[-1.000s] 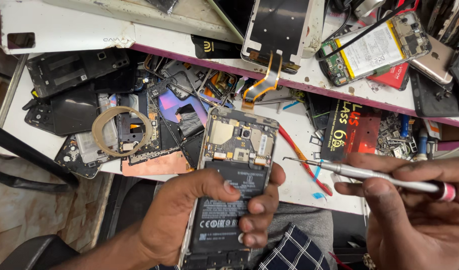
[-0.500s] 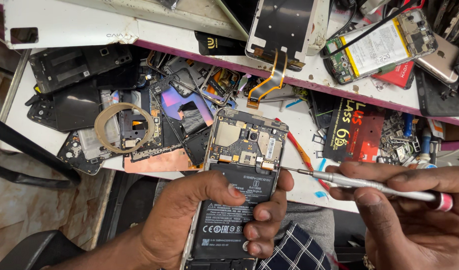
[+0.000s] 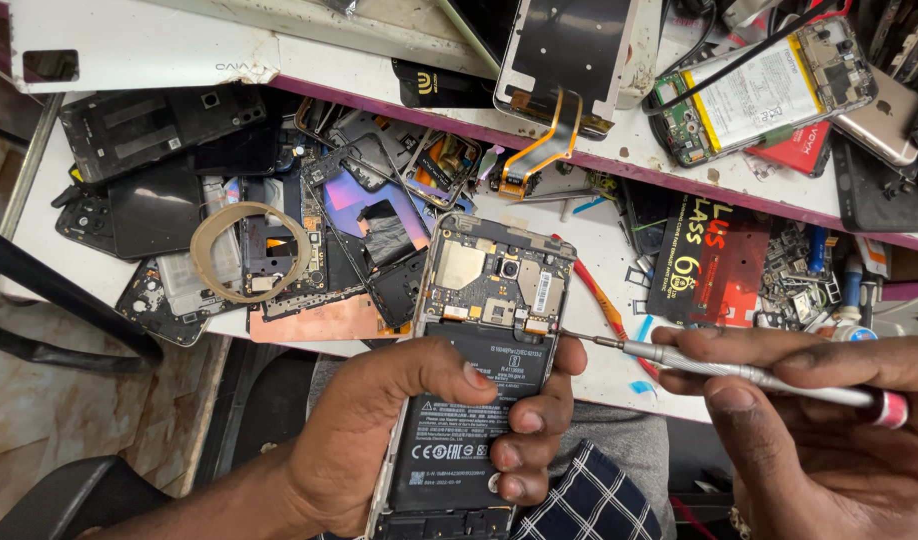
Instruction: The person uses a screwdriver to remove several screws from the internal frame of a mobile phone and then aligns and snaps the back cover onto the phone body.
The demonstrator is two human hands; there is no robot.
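Our left hand (image 3: pixel 399 430) wraps the opened phone (image 3: pixel 479 370) by its edges; it looks fragile. Our right hand (image 3: pixel 829 440) pinches a screwdriver (image 3: pixel 739 372), tip at the phone's 3 o'clock.

My right hand (image 3: pixel 819 430) comes in clean from the lower right, nothing between my screwdriver (image 3: pixel 739 372) and the opened phone (image 3: pixel 484 340). Above the phone it's jammed: black phone frames (image 3: pixel 169 170), a tape ring (image 3: pixel 249 252), an orange pry tool (image 3: pixel 594 295). My left hand (image 3: pixel 419 420) blocks the phone's left side. Bare white bench (image 3: pixel 604 370) shows only at centre right.
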